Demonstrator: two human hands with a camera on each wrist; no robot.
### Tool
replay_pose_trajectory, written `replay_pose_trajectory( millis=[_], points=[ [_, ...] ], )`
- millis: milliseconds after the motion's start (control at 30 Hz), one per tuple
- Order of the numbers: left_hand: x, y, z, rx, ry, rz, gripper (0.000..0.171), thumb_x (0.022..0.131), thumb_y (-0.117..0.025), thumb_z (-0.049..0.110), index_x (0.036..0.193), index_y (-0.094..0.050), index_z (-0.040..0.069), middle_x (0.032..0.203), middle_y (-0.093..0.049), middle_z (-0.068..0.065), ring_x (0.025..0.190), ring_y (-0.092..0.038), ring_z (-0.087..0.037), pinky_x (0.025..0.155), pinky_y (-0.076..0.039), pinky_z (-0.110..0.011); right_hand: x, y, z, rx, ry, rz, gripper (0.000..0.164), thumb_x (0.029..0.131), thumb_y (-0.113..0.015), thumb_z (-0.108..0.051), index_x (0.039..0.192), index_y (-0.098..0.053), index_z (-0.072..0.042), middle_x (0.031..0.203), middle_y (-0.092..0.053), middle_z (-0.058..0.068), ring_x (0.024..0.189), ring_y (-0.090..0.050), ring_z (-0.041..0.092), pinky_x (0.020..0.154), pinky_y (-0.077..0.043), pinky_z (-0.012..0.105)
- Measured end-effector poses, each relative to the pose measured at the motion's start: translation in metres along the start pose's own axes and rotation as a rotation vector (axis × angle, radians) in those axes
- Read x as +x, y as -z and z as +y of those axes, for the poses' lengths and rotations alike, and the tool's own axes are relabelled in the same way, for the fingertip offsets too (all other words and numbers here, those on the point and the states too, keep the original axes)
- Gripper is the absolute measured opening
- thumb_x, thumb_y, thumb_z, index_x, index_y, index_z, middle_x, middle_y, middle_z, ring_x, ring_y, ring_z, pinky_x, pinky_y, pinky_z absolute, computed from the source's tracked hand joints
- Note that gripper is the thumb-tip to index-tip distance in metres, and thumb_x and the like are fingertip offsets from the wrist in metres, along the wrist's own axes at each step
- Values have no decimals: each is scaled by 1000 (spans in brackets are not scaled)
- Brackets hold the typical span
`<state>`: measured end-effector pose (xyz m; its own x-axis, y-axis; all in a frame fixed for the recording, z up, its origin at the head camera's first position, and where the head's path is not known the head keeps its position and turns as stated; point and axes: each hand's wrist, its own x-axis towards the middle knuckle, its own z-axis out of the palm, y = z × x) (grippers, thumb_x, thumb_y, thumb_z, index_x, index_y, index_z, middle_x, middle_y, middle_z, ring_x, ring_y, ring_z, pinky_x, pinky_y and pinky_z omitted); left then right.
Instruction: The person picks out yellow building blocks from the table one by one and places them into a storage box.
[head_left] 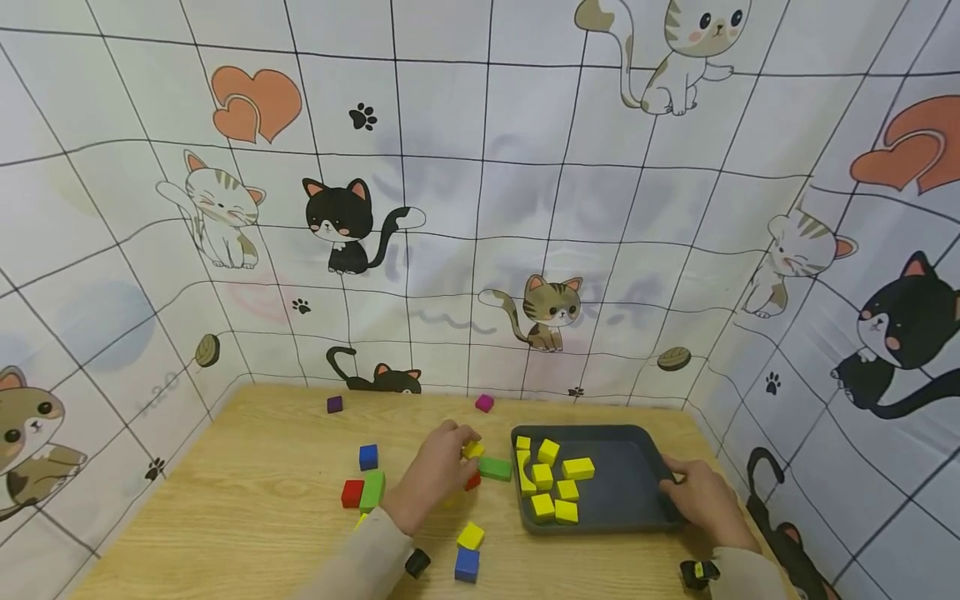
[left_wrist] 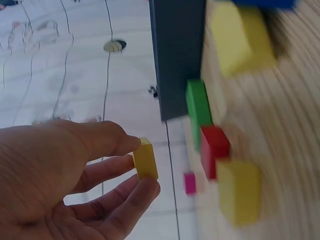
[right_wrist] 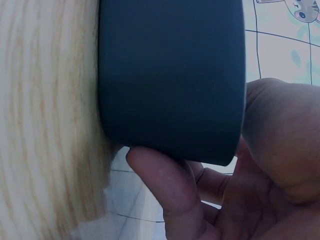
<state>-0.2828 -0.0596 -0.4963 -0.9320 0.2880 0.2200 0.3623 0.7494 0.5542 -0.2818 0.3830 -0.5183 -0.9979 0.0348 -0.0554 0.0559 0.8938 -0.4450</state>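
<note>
My left hand (head_left: 431, 477) pinches a small yellow block (left_wrist: 145, 161) between thumb and fingertips, just left of the grey tray (head_left: 626, 475). In the left wrist view that block is raised above the table. My right hand (head_left: 708, 496) grips the tray's right side, fingers at its rim and wall. Several yellow blocks (head_left: 577, 468) lie in the tray's left half, among them a curved yellow block (head_left: 523, 475). Near the left hand, a green block (head_left: 495, 468) lies beside the tray's left wall, next to a red block (left_wrist: 215, 147) and another yellow block (left_wrist: 240, 192).
Left of the left hand are a blue block (head_left: 368, 456), a red block (head_left: 352, 493) and a green block (head_left: 372, 491). Nearer the front sit a yellow block (head_left: 470, 535) and a blue block (head_left: 467, 565). Purple (head_left: 334, 404) and magenta (head_left: 484, 403) blocks lie by the back wall.
</note>
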Motion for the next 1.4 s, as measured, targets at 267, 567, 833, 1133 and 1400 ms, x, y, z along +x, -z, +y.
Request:
replay_pose_trajectory(
  millis=[267, 567, 833, 1133, 1400],
  points=[
    [9, -20, 41, 27, -176, -2, 35, 89, -77, 15, 122, -67, 13, 106, -57, -2, 83, -54, -8, 73, -51, -16, 0, 0, 0, -2, 2, -22, 58, 94, -69, -29, 145, -51, -9, 116, -66, 25, 94, -65, 41, 66, -49, 50],
    [20, -50, 88, 121, -306, -85, 33, 90, -76, 20, 122, -67, 15, 105, -55, 5, 80, -50, -4, 70, -46, -9, 0, 1, 1, -2, 6, -9, 56, 94, -68, -27, 145, -52, -10, 116, -66, 26, 87, -66, 32, 59, -45, 41],
    [26, -80, 116, 214, -440, -131, 28, 91, -74, 22, 119, -69, 19, 106, -58, 8, 87, -50, 1, 70, -45, -7, 2, 1, 2, 0, 4, -19, 57, 94, -69, -28, 144, -52, -9, 114, -67, 25, 88, -67, 34, 64, -48, 48],
    [32, -103, 130, 240, -485, -202, 27, 89, -77, 18, 116, -72, 19, 106, -61, 10, 93, -54, -1, 78, -46, -9, 2, 0, -1, -18, 3, -4, 56, 93, -70, -27, 144, -53, -9, 119, -65, 27, 101, -62, 46, 76, -45, 65],
    [34, -108, 127, 253, -464, -236, 27, 89, -78, 19, 116, -72, 20, 105, -61, 10, 90, -54, 1, 76, -47, -9, 1, 1, -2, -24, 6, -5, 56, 94, -70, -27, 144, -53, -9, 117, -66, 26, 101, -62, 46, 77, -44, 65]
  ],
)
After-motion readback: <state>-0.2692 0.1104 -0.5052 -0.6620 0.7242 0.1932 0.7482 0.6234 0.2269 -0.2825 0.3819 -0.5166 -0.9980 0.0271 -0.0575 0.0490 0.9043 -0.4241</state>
